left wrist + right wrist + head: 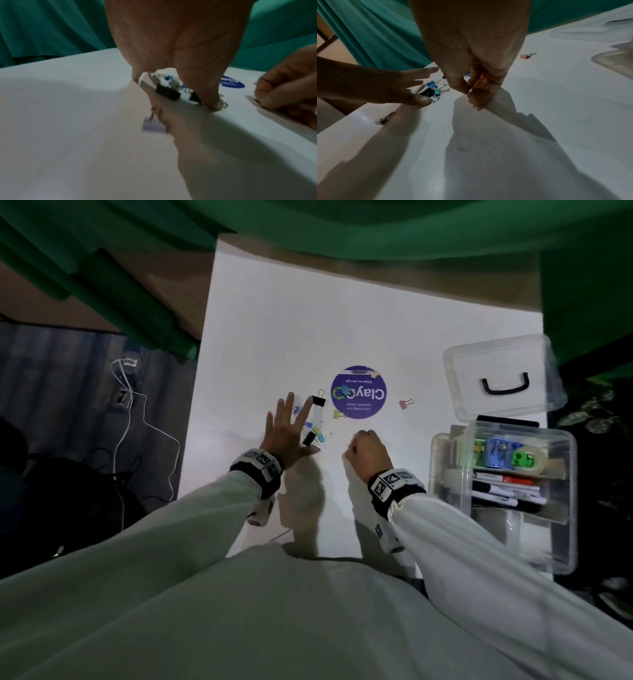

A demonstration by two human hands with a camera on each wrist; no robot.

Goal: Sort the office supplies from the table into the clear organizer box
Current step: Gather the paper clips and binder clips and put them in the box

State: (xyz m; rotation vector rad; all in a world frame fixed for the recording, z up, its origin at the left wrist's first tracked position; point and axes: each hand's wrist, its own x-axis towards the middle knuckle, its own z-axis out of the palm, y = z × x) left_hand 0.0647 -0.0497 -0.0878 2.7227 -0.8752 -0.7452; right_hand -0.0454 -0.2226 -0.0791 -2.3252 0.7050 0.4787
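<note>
1. Binder clips (317,430) lie bunched on the counter (342,320), just ahead of the left hand (286,436), under its thumb and index finger. Left hand is nearer; right hand (368,451) sits just beside them, on the organizer box (569,494) side.
2. Left grip: fingers spread and straight, palm down, thumb tip on the counter touching a black clip (427,92).
3. Right grip: fingers curled, thumb against fingertips. Can't tell if it pinches anything.
4. Stray pink clip (406,404) lies apart, past the round sticker (358,392).
</note>
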